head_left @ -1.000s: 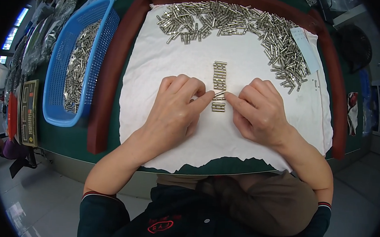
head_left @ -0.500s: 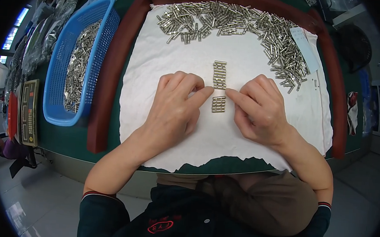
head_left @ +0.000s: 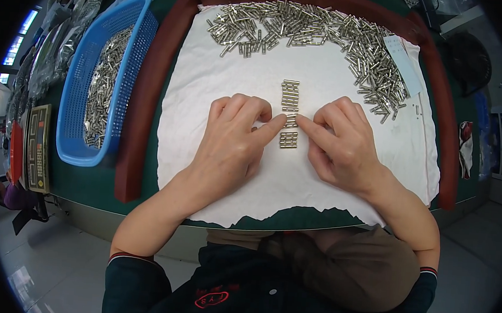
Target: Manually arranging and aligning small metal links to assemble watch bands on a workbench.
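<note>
Short silvery metal pins lie side by side in a column on the white cloth (head_left: 210, 72). The longest group of pins (head_left: 290, 94) is at the far end, and a small group (head_left: 289, 140) is at the near end. Between them sits another small group of metal pins (head_left: 291, 121). My left hand (head_left: 229, 134) has its index fingertip at the left ends of that middle group, its other fingers curled. From the opposite side, my right hand (head_left: 345, 143) puts its index fingertip to the right ends, fingers likewise bent. The fingertips partly cover these pins.
Many loose pins (head_left: 295, 23) are heaped along the cloth's far edge and down its right side, by a pale blue slip (head_left: 402, 65). Dark red wooden rails (head_left: 150, 103) border the cloth on three sides. A blue basket (head_left: 82, 157) holding more pins stands at left.
The middle pins have come apart from the long far group and slid slightly toward me, closer to the near group. Both index fingertips are still at the column's sides.
</note>
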`<state>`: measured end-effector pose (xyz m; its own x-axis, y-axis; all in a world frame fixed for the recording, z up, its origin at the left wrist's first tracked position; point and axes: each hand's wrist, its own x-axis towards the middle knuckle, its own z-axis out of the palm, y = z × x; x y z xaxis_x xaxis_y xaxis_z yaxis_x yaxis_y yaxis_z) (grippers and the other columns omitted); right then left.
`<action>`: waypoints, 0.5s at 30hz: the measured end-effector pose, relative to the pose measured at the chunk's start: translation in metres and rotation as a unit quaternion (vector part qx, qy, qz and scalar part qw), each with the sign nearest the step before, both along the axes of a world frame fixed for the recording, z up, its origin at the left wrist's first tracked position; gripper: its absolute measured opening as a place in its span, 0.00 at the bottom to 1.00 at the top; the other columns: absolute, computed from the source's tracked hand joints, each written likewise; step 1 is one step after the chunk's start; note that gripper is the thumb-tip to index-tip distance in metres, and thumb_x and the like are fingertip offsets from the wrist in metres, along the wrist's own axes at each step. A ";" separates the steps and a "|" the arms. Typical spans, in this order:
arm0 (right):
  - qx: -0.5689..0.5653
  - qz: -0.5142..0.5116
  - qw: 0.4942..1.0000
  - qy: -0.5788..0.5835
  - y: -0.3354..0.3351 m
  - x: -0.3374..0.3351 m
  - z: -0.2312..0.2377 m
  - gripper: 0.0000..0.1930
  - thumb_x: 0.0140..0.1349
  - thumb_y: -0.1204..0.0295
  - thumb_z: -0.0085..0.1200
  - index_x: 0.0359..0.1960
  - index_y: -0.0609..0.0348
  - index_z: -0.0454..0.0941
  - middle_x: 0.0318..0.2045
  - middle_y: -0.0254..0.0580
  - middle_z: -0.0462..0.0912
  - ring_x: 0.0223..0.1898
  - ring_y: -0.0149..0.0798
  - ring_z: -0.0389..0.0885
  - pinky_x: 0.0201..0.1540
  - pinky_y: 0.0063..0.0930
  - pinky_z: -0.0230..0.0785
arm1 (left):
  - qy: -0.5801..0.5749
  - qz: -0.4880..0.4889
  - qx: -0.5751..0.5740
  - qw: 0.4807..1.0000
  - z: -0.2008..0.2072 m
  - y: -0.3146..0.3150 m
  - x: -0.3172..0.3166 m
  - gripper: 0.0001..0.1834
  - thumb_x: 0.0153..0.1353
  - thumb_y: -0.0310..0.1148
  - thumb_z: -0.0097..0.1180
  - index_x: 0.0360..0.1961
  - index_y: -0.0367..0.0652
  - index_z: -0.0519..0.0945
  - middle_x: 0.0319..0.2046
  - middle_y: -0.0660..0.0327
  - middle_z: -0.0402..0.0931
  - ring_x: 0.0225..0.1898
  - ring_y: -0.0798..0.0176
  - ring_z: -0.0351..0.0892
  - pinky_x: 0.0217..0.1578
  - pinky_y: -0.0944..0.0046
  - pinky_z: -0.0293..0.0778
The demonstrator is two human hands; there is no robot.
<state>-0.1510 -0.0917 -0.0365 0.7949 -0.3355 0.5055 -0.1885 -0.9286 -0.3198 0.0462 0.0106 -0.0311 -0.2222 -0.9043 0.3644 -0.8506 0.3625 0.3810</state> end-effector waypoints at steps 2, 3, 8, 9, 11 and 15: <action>0.001 0.004 1.000 0.000 0.000 0.000 0.000 0.22 0.39 0.83 0.56 0.42 0.61 0.82 0.27 0.37 0.72 0.31 0.40 0.70 0.34 0.33 0.62 | 0.002 -0.002 0.000 1.000 0.000 0.000 0.000 0.28 0.38 0.15 0.56 0.47 0.38 0.80 0.39 0.59 0.70 0.44 0.57 0.70 0.47 0.56 0.61; 0.003 0.007 1.000 0.001 0.000 0.000 0.000 0.22 0.39 0.83 0.56 0.42 0.61 0.82 0.27 0.37 0.72 0.31 0.40 0.70 0.34 0.33 0.62 | 0.004 -0.002 0.003 1.000 0.000 0.000 0.000 0.28 0.38 0.15 0.56 0.47 0.38 0.80 0.39 0.59 0.70 0.44 0.57 0.70 0.47 0.56 0.61; 0.004 0.000 1.000 -0.003 0.000 0.001 0.001 0.20 0.40 0.82 0.57 0.41 0.62 0.81 0.29 0.37 0.72 0.33 0.41 0.70 0.36 0.33 0.62 | 0.005 -0.002 0.003 1.000 0.001 0.000 0.001 0.27 0.39 0.15 0.56 0.47 0.38 0.81 0.40 0.59 0.71 0.44 0.57 0.70 0.48 0.56 0.61; 0.001 -0.019 1.000 -0.002 0.001 0.001 0.001 0.18 0.42 0.81 0.58 0.40 0.62 0.81 0.30 0.37 0.71 0.35 0.41 0.70 0.37 0.33 0.62 | 0.002 0.000 0.004 1.000 0.001 0.000 0.000 0.27 0.40 0.15 0.56 0.47 0.38 0.81 0.40 0.59 0.71 0.44 0.57 0.70 0.48 0.56 0.61; 0.001 -0.020 1.000 0.005 0.000 0.002 0.000 0.19 0.42 0.81 0.58 0.40 0.63 0.81 0.30 0.38 0.71 0.35 0.41 0.70 0.37 0.33 0.62 | 0.000 0.002 0.005 1.000 0.000 0.000 0.000 0.26 0.40 0.15 0.56 0.46 0.38 0.81 0.40 0.59 0.71 0.44 0.57 0.70 0.48 0.56 0.61; -0.001 -0.011 1.000 0.018 -0.001 0.000 0.001 0.20 0.42 0.81 0.57 0.41 0.64 0.80 0.31 0.38 0.72 0.36 0.41 0.70 0.38 0.33 0.62 | 0.010 0.008 0.006 1.000 0.002 0.000 -0.001 0.26 0.40 0.14 0.55 0.46 0.38 0.81 0.40 0.58 0.73 0.44 0.57 0.71 0.49 0.56 0.62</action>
